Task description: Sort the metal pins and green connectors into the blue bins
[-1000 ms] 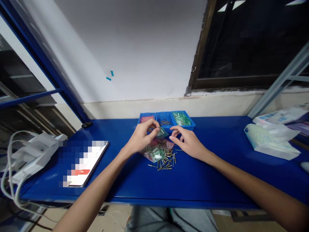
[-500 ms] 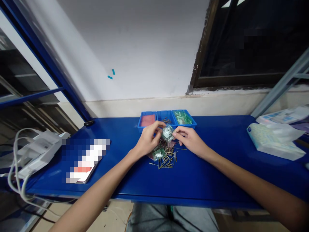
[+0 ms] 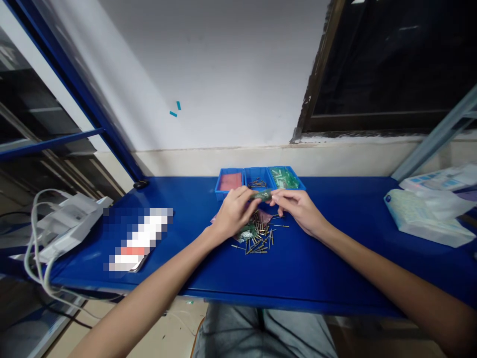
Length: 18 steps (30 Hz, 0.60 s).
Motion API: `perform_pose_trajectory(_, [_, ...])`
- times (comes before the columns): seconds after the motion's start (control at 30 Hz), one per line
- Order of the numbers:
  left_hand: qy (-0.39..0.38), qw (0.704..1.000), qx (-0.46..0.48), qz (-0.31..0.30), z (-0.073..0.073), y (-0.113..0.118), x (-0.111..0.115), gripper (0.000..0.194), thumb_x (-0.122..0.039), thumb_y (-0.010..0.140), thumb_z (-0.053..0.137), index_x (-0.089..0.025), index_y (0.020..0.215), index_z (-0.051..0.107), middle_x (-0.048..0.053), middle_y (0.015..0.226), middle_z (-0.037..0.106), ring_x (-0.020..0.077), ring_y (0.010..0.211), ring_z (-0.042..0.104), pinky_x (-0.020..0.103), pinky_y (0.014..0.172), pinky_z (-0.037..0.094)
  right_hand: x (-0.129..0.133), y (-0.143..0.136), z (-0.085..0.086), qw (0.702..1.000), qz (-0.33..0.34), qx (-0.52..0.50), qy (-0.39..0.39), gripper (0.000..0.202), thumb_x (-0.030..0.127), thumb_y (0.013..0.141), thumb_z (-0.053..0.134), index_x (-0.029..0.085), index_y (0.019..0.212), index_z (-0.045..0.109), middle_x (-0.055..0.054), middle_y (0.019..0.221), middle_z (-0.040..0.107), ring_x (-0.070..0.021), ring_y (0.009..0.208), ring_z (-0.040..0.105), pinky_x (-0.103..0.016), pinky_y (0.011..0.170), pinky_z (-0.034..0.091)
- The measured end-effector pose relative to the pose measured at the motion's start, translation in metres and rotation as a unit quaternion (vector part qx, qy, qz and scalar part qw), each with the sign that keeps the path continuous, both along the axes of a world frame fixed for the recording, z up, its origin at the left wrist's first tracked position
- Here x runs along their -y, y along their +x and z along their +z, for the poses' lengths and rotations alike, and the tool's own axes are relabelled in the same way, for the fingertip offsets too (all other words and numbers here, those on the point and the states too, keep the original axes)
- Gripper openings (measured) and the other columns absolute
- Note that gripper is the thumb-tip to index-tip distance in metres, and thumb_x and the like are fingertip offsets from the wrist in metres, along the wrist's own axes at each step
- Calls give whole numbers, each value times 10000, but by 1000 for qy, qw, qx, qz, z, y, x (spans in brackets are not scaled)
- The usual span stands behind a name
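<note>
Left hand and right hand both pinching a green packet; blue bins at 12 o'clock part-filled, loose rivets still heaped at 6.

I can read no words or numbers anywhere; the packet at far right is blurred.

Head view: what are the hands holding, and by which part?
A small green plastic packet: left hand grips its left end, right hand its right end.
</note>
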<state>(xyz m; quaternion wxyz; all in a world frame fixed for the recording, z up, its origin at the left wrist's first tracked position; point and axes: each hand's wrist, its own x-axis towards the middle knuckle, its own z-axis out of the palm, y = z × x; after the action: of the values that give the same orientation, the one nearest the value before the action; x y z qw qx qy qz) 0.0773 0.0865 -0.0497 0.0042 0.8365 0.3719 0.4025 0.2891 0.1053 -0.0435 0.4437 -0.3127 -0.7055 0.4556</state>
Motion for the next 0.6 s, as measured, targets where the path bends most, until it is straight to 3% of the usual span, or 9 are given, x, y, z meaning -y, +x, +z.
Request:
perform_pose_trajectory(0.1, [-32,999,37,15,-1,0,0,319,-320,998,518,-181,1282,481,49,884,660,168,772,621,329,704,531,-2,1,-1,1000,2,4,-4,268,437,870,655,177,819,696,-50,769,687,-119,562,557,-291,540,476])
perform_pose_trajectory(0.23, [-46,998,40,21,-3,0,-1,326,-313,1000,495,-174,1292,454,56,887,666,170,770,626,316,660,518,-2,-2,-3,998,13,-38,-39,215,395,863,665,186,909,635,-47,808,666,-183,724,678,-269,517,465])
perform_pose_trajectory(0.37, [-63,998,14,15,-2,0,-1,343,-321,1007,478,-142,1299,473,88,949,686,193,813,641,353,724,523,-2,-4,-3,997,20,-47,-57,238,352,844,675,203,1001,576,-23,803,653,-167,692,675,-260,519,467])
perform_pose_trajectory(0.5, [-70,998,-3,-2,0,1,2,391,-386,1007,486,-154,1322,503,126,1166,671,245,1021,649,435,903,516,-3,-4,-3,997,12,-33,-62,300,355,809,705,206,1044,592,-29,885,676,-98,576,579,-257,518,464])
perform_pose_trajectory(0.6, [-78,996,-27,-21,0,2,2,471,-436,963,562,-162,1342,500,130,1224,647,265,1071,636,461,938,510,-4,-4,-3,998,-1,-28,-52,295,384,810,709,198,1016,609,-38,870,681,-115,601,599,-255,504,441])
